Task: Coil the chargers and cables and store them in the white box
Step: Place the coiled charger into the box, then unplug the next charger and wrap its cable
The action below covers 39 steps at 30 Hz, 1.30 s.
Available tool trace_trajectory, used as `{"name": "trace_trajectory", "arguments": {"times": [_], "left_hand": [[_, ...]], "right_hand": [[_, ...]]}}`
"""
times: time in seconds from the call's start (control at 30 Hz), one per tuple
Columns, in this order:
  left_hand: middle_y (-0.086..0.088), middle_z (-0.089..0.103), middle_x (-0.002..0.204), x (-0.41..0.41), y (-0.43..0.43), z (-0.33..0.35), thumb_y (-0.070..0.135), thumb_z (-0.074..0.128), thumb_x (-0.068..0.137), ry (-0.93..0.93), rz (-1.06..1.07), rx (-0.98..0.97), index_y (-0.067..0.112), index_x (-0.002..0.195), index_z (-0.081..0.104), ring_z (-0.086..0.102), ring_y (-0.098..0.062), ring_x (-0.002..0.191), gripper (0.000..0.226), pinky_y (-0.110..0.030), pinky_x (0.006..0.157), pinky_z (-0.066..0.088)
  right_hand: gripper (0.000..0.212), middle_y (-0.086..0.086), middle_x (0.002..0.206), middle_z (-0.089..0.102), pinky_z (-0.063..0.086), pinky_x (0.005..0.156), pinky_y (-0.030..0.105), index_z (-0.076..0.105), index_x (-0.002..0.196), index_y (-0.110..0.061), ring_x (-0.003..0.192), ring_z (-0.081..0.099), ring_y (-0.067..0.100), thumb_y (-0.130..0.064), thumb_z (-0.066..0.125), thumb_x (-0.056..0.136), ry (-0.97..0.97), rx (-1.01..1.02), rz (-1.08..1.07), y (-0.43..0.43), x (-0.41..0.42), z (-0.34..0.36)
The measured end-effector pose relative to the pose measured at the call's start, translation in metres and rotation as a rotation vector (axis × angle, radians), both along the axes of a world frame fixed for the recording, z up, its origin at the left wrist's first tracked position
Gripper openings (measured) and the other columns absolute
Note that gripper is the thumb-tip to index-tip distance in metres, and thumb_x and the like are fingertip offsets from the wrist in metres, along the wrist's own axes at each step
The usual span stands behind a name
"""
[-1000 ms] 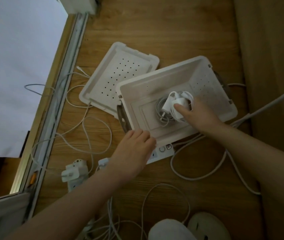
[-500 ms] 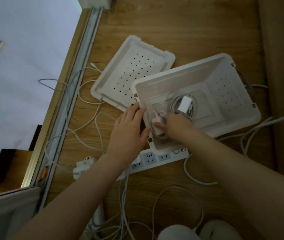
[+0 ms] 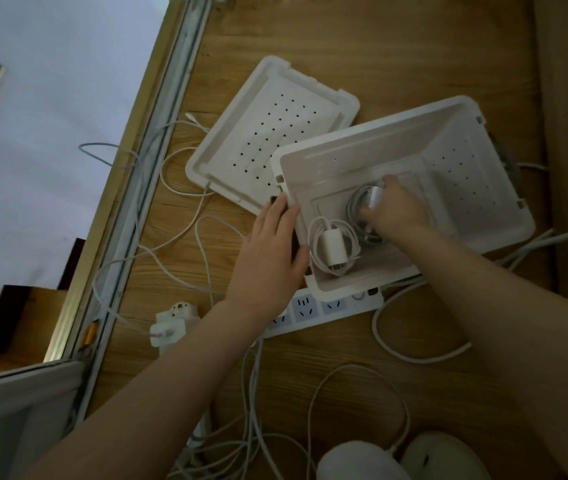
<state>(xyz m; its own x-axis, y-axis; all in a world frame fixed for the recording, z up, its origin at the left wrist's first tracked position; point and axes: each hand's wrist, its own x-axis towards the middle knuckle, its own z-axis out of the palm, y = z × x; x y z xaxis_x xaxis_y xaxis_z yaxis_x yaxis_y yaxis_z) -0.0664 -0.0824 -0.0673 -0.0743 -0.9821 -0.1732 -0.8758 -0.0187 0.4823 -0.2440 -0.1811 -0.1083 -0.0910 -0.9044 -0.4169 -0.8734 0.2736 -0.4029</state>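
Open white rectangular plastic box, on floor. Inside, coiled white cable with charger block: mid-bottom, beneath right hand, fingers curled round it. Farther left hand: fingers straight, together, pressing box's left end.

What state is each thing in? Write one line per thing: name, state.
white box: open, lid off.
lid: off, on the floor, one corner hidden by the box.
near charger: coiled, lying free in the box.
far charger: coiled, in the box, gripped by the right hand.
left hand: fingers straight, resting on the box's side.
floor charger: outside the box, cable uncoiled.
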Motion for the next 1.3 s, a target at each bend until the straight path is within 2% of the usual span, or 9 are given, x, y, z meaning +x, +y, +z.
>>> {"name": "trace_trajectory", "arguments": {"times": [0.23, 0.6, 0.7, 0.8, 0.93, 1.03, 1.1, 1.2, 1.3], "left_hand": [[-0.001, 0.016, 0.156, 0.001, 0.0, 0.0, 0.029, 0.048, 0.096, 0.007, 0.006, -0.012, 0.014, 0.146, 0.026, 0.011, -0.016, 0.144, 0.057, -0.039, 0.115, 0.024], [-0.001, 0.019, 0.155, 0.007, 0.0, 0.004, 0.026, 0.052, 0.094, 0.026, -0.037, -0.005, 0.016, 0.144, 0.031, 0.016, -0.017, 0.143, 0.056, -0.038, 0.115, 0.024], [0.002, 0.037, 0.144, 0.018, 0.002, 0.013, 0.015, 0.053, 0.091, 0.084, -0.025, -0.042, 0.016, 0.136, 0.043, 0.037, -0.016, 0.131, 0.046, -0.04, 0.109, 0.033], [0.008, 0.045, 0.108, 0.039, 0.023, 0.017, -0.003, 0.051, 0.084, 0.127, 0.091, -0.175, 0.011, 0.114, 0.056, 0.047, -0.008, 0.095, 0.033, -0.026, 0.085, 0.045], [0.009, 0.043, 0.097, 0.071, 0.069, 0.004, -0.002, 0.051, 0.086, 0.13, 0.227, -0.032, 0.017, 0.103, 0.053, 0.044, -0.003, 0.08, 0.026, -0.013, 0.066, 0.037], [0.009, 0.05, 0.112, 0.079, 0.09, -0.012, 0.018, 0.053, 0.092, 0.271, 0.209, 0.235, 0.022, 0.12, 0.051, 0.05, -0.005, 0.099, 0.028, -0.021, 0.081, 0.042], [0.008, 0.054, 0.121, 0.082, 0.091, -0.02, 0.031, 0.056, 0.091, 0.4, 0.226, 0.384, 0.025, 0.128, 0.05, 0.053, -0.008, 0.109, 0.038, -0.028, 0.091, 0.044], [0.006, 0.058, 0.123, 0.083, 0.087, -0.026, 0.03, 0.065, 0.085, 0.52, 0.29, 0.458, 0.026, 0.13, 0.051, 0.054, -0.008, 0.111, 0.048, -0.034, 0.096, 0.046], [0.008, 0.06, 0.119, 0.083, 0.085, -0.029, 0.024, 0.068, 0.083, 0.589, 0.31, 0.445, 0.026, 0.128, 0.054, 0.056, -0.001, 0.107, 0.047, -0.027, 0.093, 0.048]], "right_hand": [[0.073, 0.014, 0.139, 0.043, 0.044, 0.095, 0.042, 0.025, 0.145, -0.014, 0.12, 0.047, 0.034, -0.013, 0.063, 0.083, 0.181, 0.004, 0.465, 0.005, -0.017, 0.005], [0.048, 0.014, 0.138, 0.041, 0.041, 0.097, 0.04, 0.033, 0.137, -0.006, 0.121, 0.043, 0.031, -0.01, 0.048, 0.092, 0.143, -0.042, 0.363, 0.028, -0.006, 0.024], [0.039, 0.004, 0.127, 0.048, 0.042, 0.094, 0.028, 0.045, 0.13, -0.013, 0.111, 0.045, 0.012, -0.006, 0.047, 0.091, -0.089, -0.343, 0.356, 0.057, 0.013, 0.05], [0.027, 0.0, 0.103, 0.054, 0.046, 0.084, 0.019, 0.052, 0.113, -0.011, 0.094, 0.047, 0.003, -0.005, 0.047, 0.087, -0.438, -0.49, 0.578, 0.102, 0.03, 0.067], [0.046, -0.006, 0.122, 0.05, 0.039, 0.089, 0.009, 0.041, 0.129, -0.023, 0.104, 0.05, 0.002, -0.003, 0.05, 0.088, -0.585, -0.212, 0.645, 0.156, 0.046, 0.048], [0.068, -0.021, 0.136, 0.028, 0.018, 0.098, -0.002, 0.021, 0.145, -0.026, 0.125, 0.027, -0.009, -0.002, 0.051, 0.09, -0.562, 0.024, 0.532, 0.168, 0.06, 0.021], [0.068, -0.015, 0.14, 0.034, 0.021, 0.103, 0.008, 0.027, 0.144, -0.025, 0.129, 0.029, -0.003, -0.002, 0.056, 0.087, -0.575, 0.046, 0.409, 0.161, 0.071, 0.003], [0.041, -0.004, 0.115, 0.057, 0.041, 0.091, 0.017, 0.056, 0.117, -0.016, 0.107, 0.053, 0.007, 0.0, 0.065, 0.08, -0.637, 0.012, 0.381, 0.147, 0.086, -0.017], [0.029, -0.017, 0.088, 0.059, 0.04, 0.07, 0.005, 0.063, 0.095, -0.018, 0.081, 0.055, -0.01, 0.001, 0.071, 0.074, -0.712, 0.072, 0.326, 0.139, 0.095, -0.023]]}}
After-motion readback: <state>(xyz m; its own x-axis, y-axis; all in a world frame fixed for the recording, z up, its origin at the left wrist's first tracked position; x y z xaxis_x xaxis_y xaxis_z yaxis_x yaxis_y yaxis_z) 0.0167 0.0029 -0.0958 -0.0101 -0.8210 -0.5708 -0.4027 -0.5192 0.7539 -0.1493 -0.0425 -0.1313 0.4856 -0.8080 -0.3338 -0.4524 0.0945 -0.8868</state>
